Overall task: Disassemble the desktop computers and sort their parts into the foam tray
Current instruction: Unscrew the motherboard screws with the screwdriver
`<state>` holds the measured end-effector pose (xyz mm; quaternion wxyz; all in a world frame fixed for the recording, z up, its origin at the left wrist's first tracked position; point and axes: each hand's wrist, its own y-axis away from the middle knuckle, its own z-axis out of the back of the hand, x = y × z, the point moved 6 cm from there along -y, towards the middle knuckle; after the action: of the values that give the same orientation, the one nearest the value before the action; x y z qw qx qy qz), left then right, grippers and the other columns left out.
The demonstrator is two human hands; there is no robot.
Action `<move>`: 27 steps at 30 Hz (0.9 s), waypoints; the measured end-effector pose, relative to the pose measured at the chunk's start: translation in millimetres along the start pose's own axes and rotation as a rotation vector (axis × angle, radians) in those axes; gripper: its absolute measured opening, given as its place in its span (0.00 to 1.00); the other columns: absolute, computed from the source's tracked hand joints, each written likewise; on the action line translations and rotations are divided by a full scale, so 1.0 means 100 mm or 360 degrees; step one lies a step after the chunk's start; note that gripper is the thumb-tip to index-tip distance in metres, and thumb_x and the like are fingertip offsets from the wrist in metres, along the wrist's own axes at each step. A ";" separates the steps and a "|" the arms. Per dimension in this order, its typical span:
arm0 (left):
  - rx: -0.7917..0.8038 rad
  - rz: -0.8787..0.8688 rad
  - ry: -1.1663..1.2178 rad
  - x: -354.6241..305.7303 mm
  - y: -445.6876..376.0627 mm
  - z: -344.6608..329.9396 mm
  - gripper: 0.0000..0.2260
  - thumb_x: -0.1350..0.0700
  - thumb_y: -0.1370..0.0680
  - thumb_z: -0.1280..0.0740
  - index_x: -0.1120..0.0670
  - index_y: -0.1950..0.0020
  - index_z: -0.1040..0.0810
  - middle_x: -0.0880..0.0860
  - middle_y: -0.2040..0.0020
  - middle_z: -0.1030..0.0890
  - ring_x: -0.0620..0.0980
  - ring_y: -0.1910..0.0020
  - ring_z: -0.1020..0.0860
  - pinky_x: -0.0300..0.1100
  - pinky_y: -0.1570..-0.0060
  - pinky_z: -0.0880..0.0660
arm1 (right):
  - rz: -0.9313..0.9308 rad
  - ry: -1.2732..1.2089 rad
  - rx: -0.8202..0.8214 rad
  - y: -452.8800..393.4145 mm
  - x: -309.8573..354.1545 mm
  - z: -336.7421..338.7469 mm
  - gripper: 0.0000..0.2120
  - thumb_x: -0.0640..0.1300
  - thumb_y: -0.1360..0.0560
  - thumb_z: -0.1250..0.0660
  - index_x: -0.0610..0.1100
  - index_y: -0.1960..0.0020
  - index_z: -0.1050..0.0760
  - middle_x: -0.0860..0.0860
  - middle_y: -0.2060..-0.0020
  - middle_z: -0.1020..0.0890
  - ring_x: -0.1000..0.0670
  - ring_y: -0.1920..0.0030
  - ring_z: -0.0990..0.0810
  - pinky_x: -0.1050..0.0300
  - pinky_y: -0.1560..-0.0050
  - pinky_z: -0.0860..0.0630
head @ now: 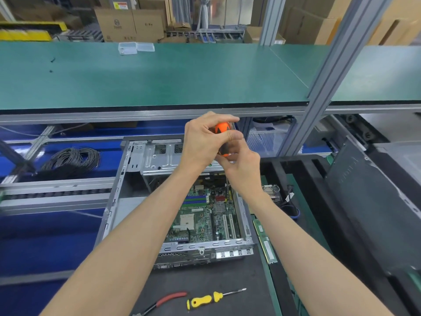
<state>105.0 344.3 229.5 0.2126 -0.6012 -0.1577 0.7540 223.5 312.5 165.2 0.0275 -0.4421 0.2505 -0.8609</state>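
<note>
You are standing at a factory or warehouse teardown line: a long green-matted counter (pixel 159 74) on grey aluminium framing (pixel 328 71) runs across in front of you, with a roller conveyor (pixel 57 193) on blue beneath it. Behind it, stacked cardboard boxes (pixel 129 25) fill the back. Close to you lie an opened computer case (pixel 182 201), a yellow screwdriver (pixel 205 299) and red-handled pliers (pixel 166 301).
</note>
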 end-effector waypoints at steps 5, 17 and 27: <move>0.0202 -0.0042 0.0046 0.00 0.05 -0.01 0.15 0.59 0.21 0.32 0.49 0.35 0.19 0.49 0.43 0.16 0.45 0.43 0.19 0.46 0.42 0.22 | 0.0041 -0.0110 -0.0074 0.03 0.01 0.03 0.08 0.41 0.25 0.26 0.41 0.48 0.22 0.48 0.62 0.16 0.50 0.62 0.18 0.55 0.57 0.23; 0.0096 0.0010 -0.0001 0.04 -0.05 0.04 0.12 0.55 0.27 0.23 0.49 0.44 0.15 0.55 0.55 0.25 0.50 0.58 0.23 0.40 0.55 0.24 | -0.0162 -0.0221 -0.0013 -0.03 0.06 0.02 0.11 0.44 0.24 0.26 0.41 0.48 0.26 0.51 0.59 0.17 0.56 0.61 0.19 0.50 0.57 0.22; 0.0153 0.0061 0.0077 0.04 -0.05 0.03 0.14 0.62 0.27 0.25 0.48 0.45 0.16 0.55 0.53 0.19 0.45 0.56 0.18 0.45 0.47 0.20 | -0.0261 -0.0387 0.0158 -0.01 0.08 0.04 0.08 0.40 0.22 0.30 0.42 0.45 0.26 0.49 0.54 0.17 0.55 0.56 0.17 0.47 0.49 0.20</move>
<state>102.0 350.5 228.9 0.2305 -0.6113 -0.1045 0.7499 221.6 309.5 173.8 0.0091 -0.5601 0.1654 -0.8117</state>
